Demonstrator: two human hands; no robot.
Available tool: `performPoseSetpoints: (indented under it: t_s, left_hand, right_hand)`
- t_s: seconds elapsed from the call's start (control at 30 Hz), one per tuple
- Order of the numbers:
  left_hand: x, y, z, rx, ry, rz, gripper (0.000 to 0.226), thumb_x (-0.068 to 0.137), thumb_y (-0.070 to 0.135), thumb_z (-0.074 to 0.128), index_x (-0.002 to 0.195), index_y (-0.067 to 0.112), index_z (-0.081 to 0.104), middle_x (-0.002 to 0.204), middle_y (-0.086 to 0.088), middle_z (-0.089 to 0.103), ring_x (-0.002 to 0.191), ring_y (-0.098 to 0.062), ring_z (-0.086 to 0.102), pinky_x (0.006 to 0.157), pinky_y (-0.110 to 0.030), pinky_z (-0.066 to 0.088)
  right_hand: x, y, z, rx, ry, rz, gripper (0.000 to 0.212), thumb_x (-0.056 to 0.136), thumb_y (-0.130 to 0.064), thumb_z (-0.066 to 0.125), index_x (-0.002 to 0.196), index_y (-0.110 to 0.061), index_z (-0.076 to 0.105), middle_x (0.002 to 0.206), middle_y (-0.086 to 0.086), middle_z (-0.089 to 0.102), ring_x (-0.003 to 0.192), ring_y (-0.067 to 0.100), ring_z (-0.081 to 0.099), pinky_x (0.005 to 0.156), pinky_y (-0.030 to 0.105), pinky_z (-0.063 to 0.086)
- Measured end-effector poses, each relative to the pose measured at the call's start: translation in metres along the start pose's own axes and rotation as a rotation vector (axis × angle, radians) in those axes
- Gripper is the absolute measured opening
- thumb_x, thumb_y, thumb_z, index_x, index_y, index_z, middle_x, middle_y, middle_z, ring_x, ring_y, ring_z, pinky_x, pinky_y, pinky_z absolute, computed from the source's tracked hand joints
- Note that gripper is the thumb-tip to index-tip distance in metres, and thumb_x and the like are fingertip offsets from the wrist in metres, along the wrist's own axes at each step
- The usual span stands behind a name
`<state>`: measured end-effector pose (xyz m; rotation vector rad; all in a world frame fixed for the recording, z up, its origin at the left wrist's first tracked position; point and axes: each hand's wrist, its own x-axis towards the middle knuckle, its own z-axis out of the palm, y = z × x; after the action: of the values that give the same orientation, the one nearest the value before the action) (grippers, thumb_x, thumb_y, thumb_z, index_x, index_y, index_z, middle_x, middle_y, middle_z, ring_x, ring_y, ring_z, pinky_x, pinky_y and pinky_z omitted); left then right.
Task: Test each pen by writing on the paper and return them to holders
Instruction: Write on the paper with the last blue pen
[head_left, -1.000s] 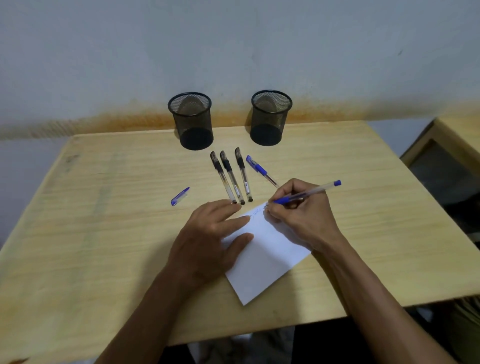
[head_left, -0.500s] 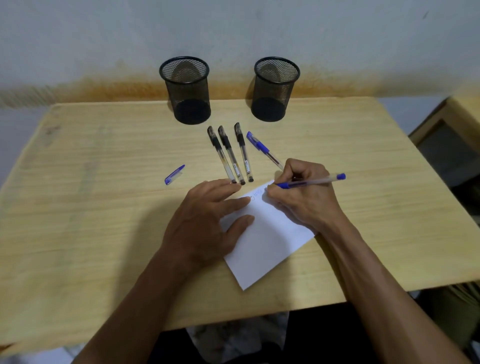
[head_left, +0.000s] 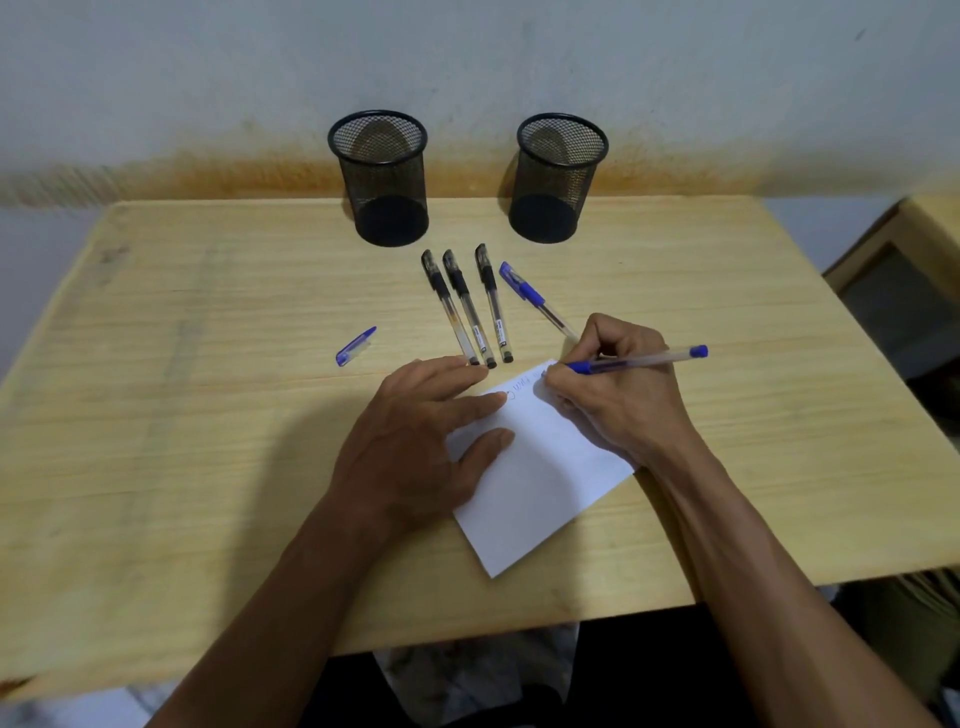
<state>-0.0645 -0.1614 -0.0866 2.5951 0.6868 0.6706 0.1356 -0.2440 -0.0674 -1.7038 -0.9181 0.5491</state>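
Head view, blue pen (head_left: 636, 360) gripped in right hand (head_left: 618, 395), tip seemingly on paper (head_left: 540, 467)

Four capped pens (head_left: 470, 306) are lying between the paper (head_left: 540, 483) and both holders (head_left: 382, 176); the desk's (head_left: 156, 415) left side is lying open.

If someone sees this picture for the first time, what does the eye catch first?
First the two hands at the centre: the right hand grips a blue pen and writes at the top edge of the paper, while the left hand presses it flat. Next, two black mesh holders stand at the table's far edge, with three black pens and one capped blue pen lying before them. A loose blue cap lies apart, to the left.
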Motion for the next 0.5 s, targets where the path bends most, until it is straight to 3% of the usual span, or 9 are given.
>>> performPoseSetpoints:
  t_s: [0.17,0.3,0.43,0.5]
  left_hand:
    - [-0.0009,0.0009,-0.0003,-0.002,-0.004,-0.013,0.041,0.084,0.049,0.062,0.109,0.02,0.077,0.123,-0.004,0.07,0.119,-0.027,0.062,0.101,-0.046,0.046]
    - [-0.0012,0.0014,-0.0009,0.001,-0.006,-0.016,0.04,0.084,0.049,0.062,0.108,0.02,0.077,0.122,-0.003,0.07,0.119,-0.027,0.062,0.101,-0.042,0.045]
    - [-0.0008,0.0018,-0.0017,-0.003,-0.023,-0.03,0.041,0.084,0.05,0.061,0.109,0.021,0.077,0.124,-0.003,0.07,0.121,-0.026,0.061,0.103,-0.043,0.045]
    - [-0.0015,0.0025,-0.0013,0.004,-0.022,-0.022,0.04,0.084,0.049,0.062,0.109,0.021,0.077,0.123,-0.003,0.07,0.119,-0.027,0.062,0.102,-0.044,0.045]
  right_hand:
    - [-0.0019,-0.0021,0.0011,0.017,0.0,0.001,0.023,0.067,0.008,0.072,0.063,0.001,0.051,0.05,0.005,0.056,0.047,0.018,0.05,0.049,0.038,0.047]
    - [-0.0028,-0.0034,0.0003,0.052,0.013,0.028,0.02,0.07,0.008,0.072,0.068,0.005,0.052,0.055,0.022,0.057,0.047,0.021,0.052,0.051,0.038,0.049]
    - [-0.0027,-0.0045,0.0008,-0.029,0.02,-0.009,0.021,0.068,0.006,0.073,0.064,0.002,0.053,0.052,0.005,0.057,0.048,0.014,0.05,0.049,0.034,0.046]
    - [-0.0034,-0.0024,-0.0017,-0.033,0.039,-0.001,0.021,0.067,0.003,0.073,0.064,0.002,0.053,0.054,0.012,0.058,0.051,0.018,0.051,0.048,0.04,0.049]
